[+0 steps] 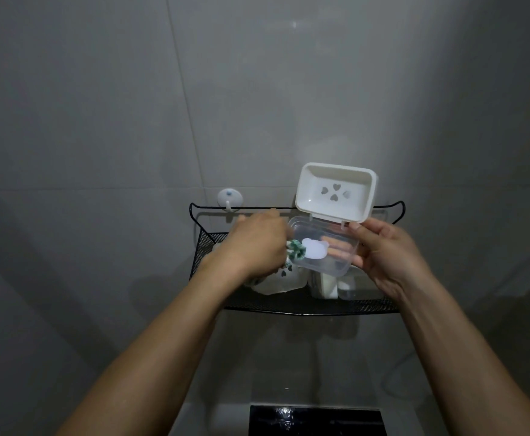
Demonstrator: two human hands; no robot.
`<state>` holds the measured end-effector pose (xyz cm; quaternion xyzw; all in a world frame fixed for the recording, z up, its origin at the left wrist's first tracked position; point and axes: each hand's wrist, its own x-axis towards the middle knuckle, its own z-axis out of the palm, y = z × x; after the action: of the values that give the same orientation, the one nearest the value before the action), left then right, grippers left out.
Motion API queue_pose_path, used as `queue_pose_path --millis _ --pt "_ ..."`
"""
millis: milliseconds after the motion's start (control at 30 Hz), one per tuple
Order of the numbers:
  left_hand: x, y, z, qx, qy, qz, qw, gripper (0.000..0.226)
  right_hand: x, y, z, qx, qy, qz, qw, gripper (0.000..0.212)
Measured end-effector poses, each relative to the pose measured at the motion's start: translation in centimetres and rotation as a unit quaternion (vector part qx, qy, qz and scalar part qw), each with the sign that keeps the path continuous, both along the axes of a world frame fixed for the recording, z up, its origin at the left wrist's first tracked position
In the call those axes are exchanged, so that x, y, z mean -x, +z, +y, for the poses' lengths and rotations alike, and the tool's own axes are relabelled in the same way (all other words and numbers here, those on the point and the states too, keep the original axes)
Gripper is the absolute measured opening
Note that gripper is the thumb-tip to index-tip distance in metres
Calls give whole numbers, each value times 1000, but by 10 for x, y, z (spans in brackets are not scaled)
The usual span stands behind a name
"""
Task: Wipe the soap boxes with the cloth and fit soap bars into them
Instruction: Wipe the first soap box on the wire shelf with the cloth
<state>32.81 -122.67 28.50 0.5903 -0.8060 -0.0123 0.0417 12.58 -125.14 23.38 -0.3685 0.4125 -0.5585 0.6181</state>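
The right hand (386, 253) holds an open soap box (323, 247) from its three o'clock side, thumb on the rim near the hinge and fingers curled beneath, showing pink through the clear base. The box's white lid (336, 191) stands tilted up at twelve o'clock, with four heart-shaped cutouts in it. A pale, bear-shaped soap bar (315, 249) lies inside the clear base toward nine o'clock. The left hand (257, 243) comes in from nine o'clock, its fingers curled round a green-and-white cloth (390, 248) that touches the box's left edge. Both hands work just above a black mesh wall shelf (304, 305). On the shelf, at six o'clock of the held box, sit another white soap box (281, 280) and, to its right, some clear and white containers (329, 287) too dim to tell apart. A white hook (229, 198) is stuck to the grey tile wall at the shelf's ten o'clock corner.
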Motion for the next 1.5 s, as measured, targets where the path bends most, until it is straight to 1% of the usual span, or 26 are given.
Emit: queue_pose_path --millis 33,133,200,267,333,400,467,533,600,667,700,733,767,833,867,933,967,1000,1067,1133,1167,1233,1267,1333,1400,1500 --pt "-3 -1 1 -10 -8 21 1000 29 -1 -1 1 -1 6 0 1000 21" --pt "-14 -4 1 -29 -44 99 994 25 2 -4 0 -6 15 6 1000 20" --pt "-21 -5 2 -35 -62 153 986 27 5 -6 0 -11 23 9 1000 22" --pt "-29 -9 3 -13 -60 204 977 32 10 -7 0 -15 21 15 1000 23" --pt "-37 -16 5 30 -35 235 971 41 15 -8 0 -20 4 11 1000 21" --pt "-41 -23 9 54 -12 228 972 44 21 -8 -2 -23 -16 2 1000 18" --pt "-38 -30 11 57 1 178 982 43 25 -7 -3 -22 -34 -8 999 16" --pt "-32 -37 11 31 9 133 991 43 25 -6 -3 -18 -41 -20 999 16" --pt "-26 -44 11 -7 7 111 994 43 23 -4 -1 -14 -38 -34 999 18" --pt "-21 -46 10 -22 14 121 992 42 21 -3 1 -7 -35 -47 998 18" --pt "-20 -46 10 -19 32 163 986 40 21 -3 2 -5 -35 -55 998 18" --pt "-17 -44 10 -17 61 235 970 36 20 -3 3 -5 -36 -64 997 18" --pt "-14 -42 10 -17 94 327 940 29 19 -4 4 -4 -36 -74 997 18" --pt "-3 -36 10 -41 144 492 858 17 16 -5 6 -4 -38 -94 995 17" --pt "4 -34 9 -63 156 549 819 21 14 -5 6 -4 -40 -101 994 18" --pt "17 -31 6 -104 169 637 745 30 10 -7 6 0 -40 -107 993 19" --pt "23 -30 4 -111 174 666 717 28 8 -7 7 1 -35 -109 993 19" --pt "27 -28 1 -113 179 684 698 25 7 -7 7 2 -30 -109 994 17" --pt "30 -25 -4 -112 187 697 683 18 7 -7 8 -2 -16 -105 994 14" --pt "28 -20 -10 -117 183 700 680 14 11 -6 9 -8 8 -93 996 9" --pt "25 -15 -13 -119 183 699 681 13 15 -5 10 -11 22 -87 996 14" --pt "17 -4 -21 -117 186 681 699 12 26 -4 12 -19 46 -75 996 38" --pt "12 2 -26 -116 186 662 716 12 33 -4 12 -22 51 -69 996 47" --pt "3 13 -37 -123 169 611 764 18 46 -3 11 -21 57 -49 997 53" --pt "-5 24 -46 -137 131 558 808 22 56 1 10 -13 68 -26 997 48" --pt "-5 39 -54 -168 69 475 861 19 65 5 8 -21 79 7 997 40"
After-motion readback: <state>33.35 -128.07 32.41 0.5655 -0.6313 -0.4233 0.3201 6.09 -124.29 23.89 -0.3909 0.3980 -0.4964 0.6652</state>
